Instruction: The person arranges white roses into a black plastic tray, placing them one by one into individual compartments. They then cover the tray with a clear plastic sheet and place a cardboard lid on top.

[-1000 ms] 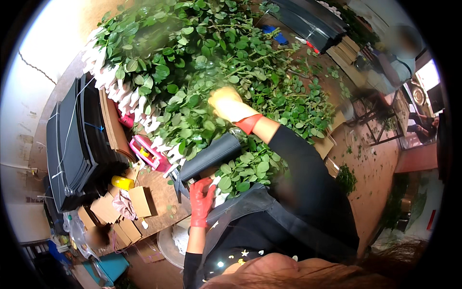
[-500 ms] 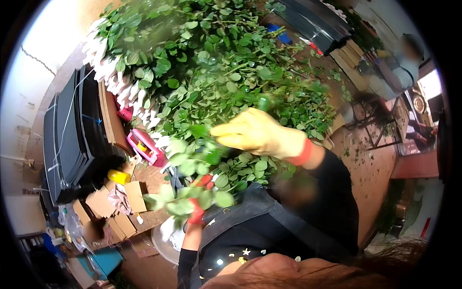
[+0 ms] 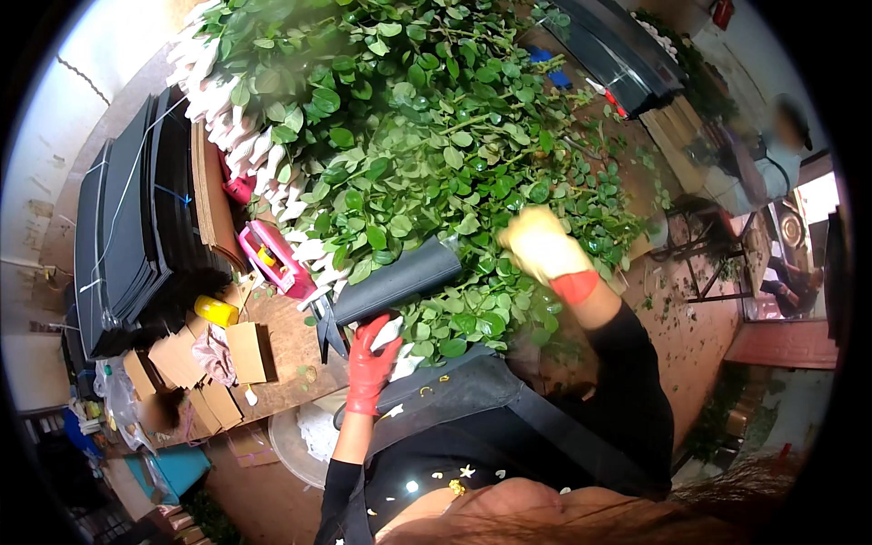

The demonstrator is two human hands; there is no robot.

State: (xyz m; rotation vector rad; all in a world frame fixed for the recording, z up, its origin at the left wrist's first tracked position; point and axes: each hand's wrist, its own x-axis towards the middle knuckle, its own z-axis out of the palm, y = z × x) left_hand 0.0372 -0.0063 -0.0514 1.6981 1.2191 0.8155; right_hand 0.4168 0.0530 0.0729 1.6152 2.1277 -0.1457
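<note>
My left hand [image 3: 371, 365], in a red glove, is closed around white-sleeved flower heads [image 3: 389, 336] near the front edge of the table. Leafy stems [image 3: 468, 320] lie to the right of those heads. Over the near right of the big heap of leafy green stems [image 3: 400, 173] is my right hand [image 3: 543, 243], in a yellow glove. Motion smears its fingers, and whether it grips a stem is unclear. A dark padded roll [image 3: 400, 282] lies between the heap and my left hand. Beside its left end are dark shears [image 3: 327, 331].
A pink tape dispenser [image 3: 275, 261], a yellow roll [image 3: 216, 311] and cardboard pieces [image 3: 245, 352] lie at left, by stacked black sheets [image 3: 127, 218]. More black sheets [image 3: 618, 54] stand far right. A round bin [image 3: 286, 445] is below the table edge. Another person [image 3: 767, 163] is at right.
My right hand has moved right and slightly down, away from the middle. The leafy stem before my left hand is gone from there, uncovering the dark roll and the shears.
</note>
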